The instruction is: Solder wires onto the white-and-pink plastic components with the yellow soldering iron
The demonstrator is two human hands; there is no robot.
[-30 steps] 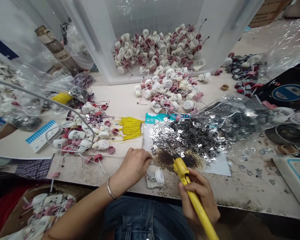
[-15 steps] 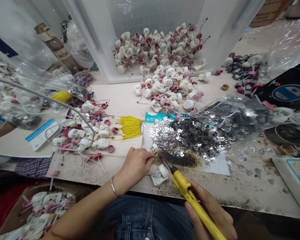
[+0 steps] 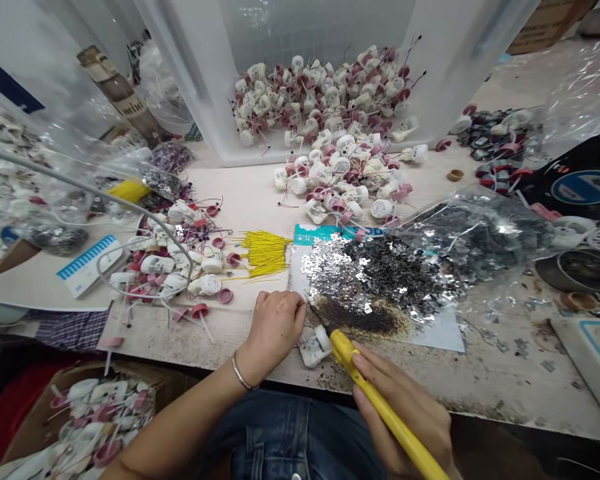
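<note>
Soldering iron (image 3: 381,403), lwr end off-frame

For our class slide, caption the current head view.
Right hand holds a yellow tool near the left hand and a white plastic part.

Upper lane: I could cross bare surface (image 3: 247,200) between tub (image 3: 213,87) and yellow wires (image 3: 267,255).
Near edge: white part (image 3: 314,348), yellow tool (image 3: 395,425) block me.
Left: looped cable (image 3: 83,185).

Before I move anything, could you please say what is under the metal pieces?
A pale sheet, teal along its far edge, shows beneath the metal pieces; whatever they cover is hidden.
</note>
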